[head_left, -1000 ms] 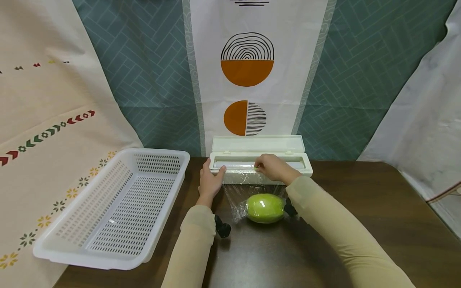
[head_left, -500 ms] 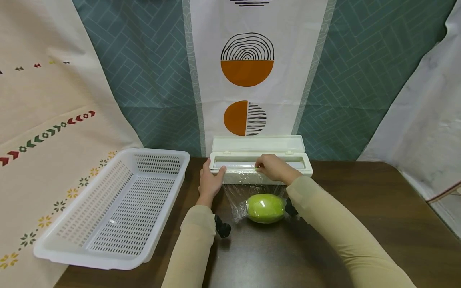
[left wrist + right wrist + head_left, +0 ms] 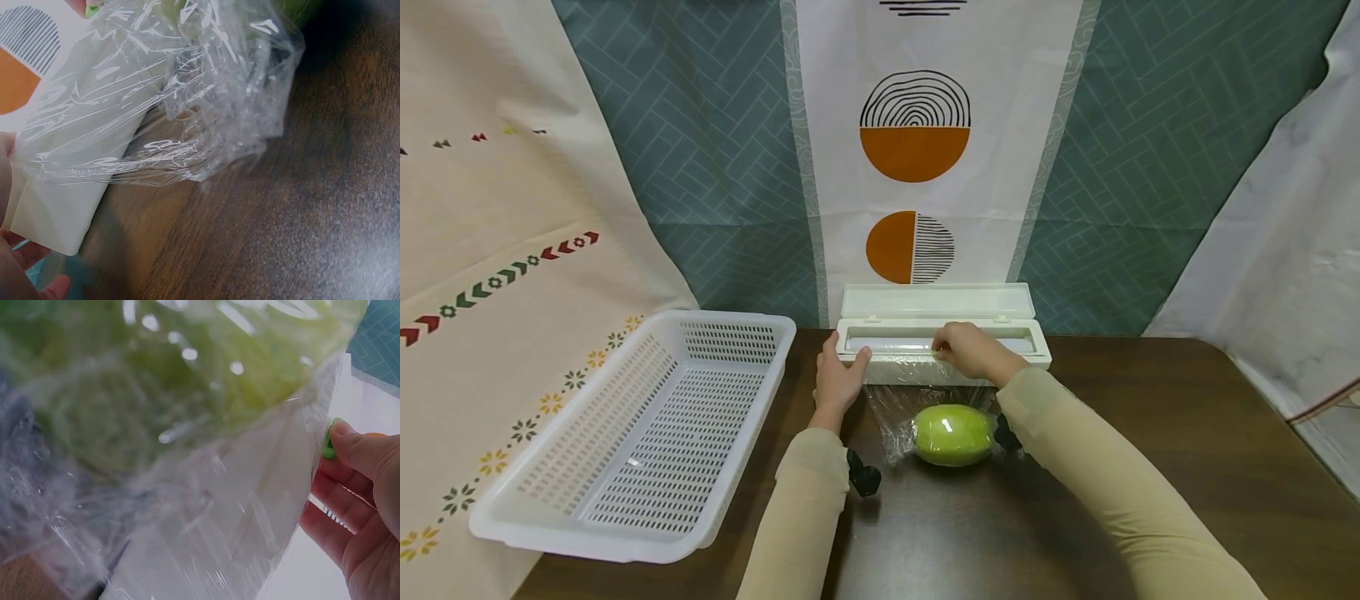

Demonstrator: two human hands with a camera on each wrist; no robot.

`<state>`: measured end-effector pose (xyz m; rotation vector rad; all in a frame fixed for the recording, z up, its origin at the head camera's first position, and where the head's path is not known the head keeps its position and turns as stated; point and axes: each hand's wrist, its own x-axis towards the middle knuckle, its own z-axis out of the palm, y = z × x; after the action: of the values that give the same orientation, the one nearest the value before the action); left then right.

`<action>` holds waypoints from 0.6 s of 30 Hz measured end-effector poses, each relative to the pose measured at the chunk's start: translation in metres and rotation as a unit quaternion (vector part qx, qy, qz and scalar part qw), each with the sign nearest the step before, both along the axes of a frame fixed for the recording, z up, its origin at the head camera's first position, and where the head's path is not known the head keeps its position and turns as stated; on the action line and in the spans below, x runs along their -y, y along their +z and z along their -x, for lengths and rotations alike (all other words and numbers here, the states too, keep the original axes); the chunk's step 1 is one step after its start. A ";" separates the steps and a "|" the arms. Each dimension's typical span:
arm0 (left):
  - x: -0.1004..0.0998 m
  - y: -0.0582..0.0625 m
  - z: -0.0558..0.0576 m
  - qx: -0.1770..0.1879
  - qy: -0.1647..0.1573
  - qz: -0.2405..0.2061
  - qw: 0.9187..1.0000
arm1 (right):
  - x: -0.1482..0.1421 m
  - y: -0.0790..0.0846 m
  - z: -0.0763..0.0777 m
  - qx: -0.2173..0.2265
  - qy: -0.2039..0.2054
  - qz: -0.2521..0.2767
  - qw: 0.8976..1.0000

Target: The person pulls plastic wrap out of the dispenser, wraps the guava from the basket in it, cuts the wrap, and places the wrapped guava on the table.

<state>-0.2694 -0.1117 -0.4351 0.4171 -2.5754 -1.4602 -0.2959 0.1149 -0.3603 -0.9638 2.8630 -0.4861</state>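
Observation:
An off-white cling film dispenser (image 3: 1037,357) stands at the back of the table, its lid (image 3: 936,301) raised. My left hand (image 3: 838,379) grips the dispenser's left end, thumb over the front top edge. Near the middle of the front edge, my right hand (image 3: 972,350) pinches a small green slider (image 3: 329,447) between thumb and finger. Clear cling film (image 3: 231,94) runs down the dispenser's front to a green oval fruit (image 3: 952,435), which lies wrapped on the table in front. The film is crumpled at the fruit's left side; my right sleeve overlaps the right side.
A white perforated plastic basket (image 3: 706,517) stands on the left. The dark wood table (image 3: 970,542) meets a hanging teal and white cloth (image 3: 730,167) behind the dispenser. Black wrist camera mounts (image 3: 863,477) stick out from the sleeves near the fruit.

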 end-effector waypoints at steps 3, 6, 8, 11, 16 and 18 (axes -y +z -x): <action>0.000 0.000 -0.001 -0.003 -0.001 0.001 1.000 | 0.000 0.000 -0.001 0.002 -0.002 -0.001 1.000; -0.001 0.001 -0.001 -0.004 -0.001 0.001 1.000 | -0.001 0.001 -0.001 0.003 -0.002 0.000 1.000; -0.001 0.001 -0.001 -0.004 -0.001 0.000 1.000 | -0.002 0.001 -0.002 0.003 -0.004 -0.001 1.000; -0.002 0.002 -0.001 -0.004 -0.002 0.000 1.000 | -0.003 0.002 -0.002 0.002 -0.006 -0.001 1.000; -0.001 0.001 0.000 -0.003 0.000 0.000 1.000 | -0.004 0.002 -0.002 0.001 -0.008 -0.003 1.000; -0.001 0.000 0.000 -0.003 0.001 -0.002 1.000 | -0.005 0.002 -0.002 0.000 -0.008 -0.003 1.000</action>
<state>-0.2696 -0.1106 -0.4350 0.4143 -2.5672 -1.4647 -0.2937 0.1198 -0.3579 -0.9408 2.8721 -0.4783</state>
